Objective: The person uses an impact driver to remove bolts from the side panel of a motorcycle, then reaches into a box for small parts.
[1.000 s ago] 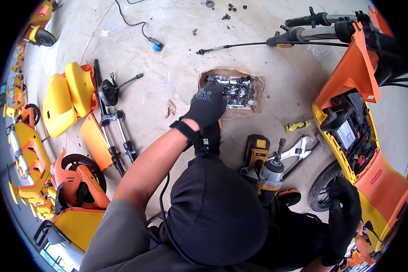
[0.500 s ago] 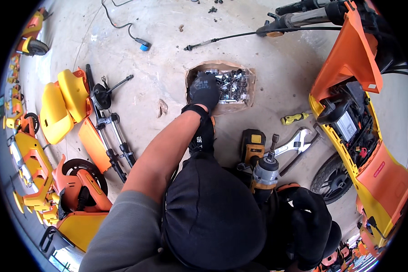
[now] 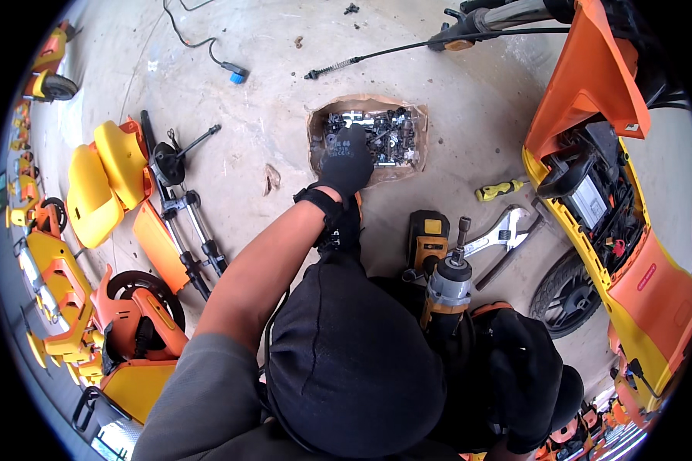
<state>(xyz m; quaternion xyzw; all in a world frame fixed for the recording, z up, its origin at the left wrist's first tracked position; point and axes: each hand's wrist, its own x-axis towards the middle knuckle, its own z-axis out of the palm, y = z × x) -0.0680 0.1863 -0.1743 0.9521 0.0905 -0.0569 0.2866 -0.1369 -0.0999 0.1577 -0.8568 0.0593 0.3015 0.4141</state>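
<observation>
My left hand (image 3: 347,163), in a black glove, reaches into an open cardboard box (image 3: 421,115) of mixed bolts and small metal parts (image 3: 396,138). Its fingers are bunched and point down among the parts at the box's left side; whatever they pinch is hidden. A shiny silver part (image 3: 352,117) lies just beyond the fingertips. My right hand (image 3: 523,376), also in a black glove, is low at the right by my knee; against dark clothing its fingers cannot be made out. To its left is an impact wrench (image 3: 447,288) with a socket on its nose.
Right of the box lie a yellow screwdriver (image 3: 498,190), an adjustable wrench (image 3: 502,233) and a hammer-like tool (image 3: 507,261). An orange and yellow scooter body (image 3: 630,253) fills the right side. Yellow seat-like panels (image 3: 104,184) and scooter parts lie left. A cable (image 3: 430,46) crosses the far floor.
My left hand has shifted slightly within the box, uncovering a silver part by its fingertips. The view has moved a little, and the wrench and my right hand look much the same.
</observation>
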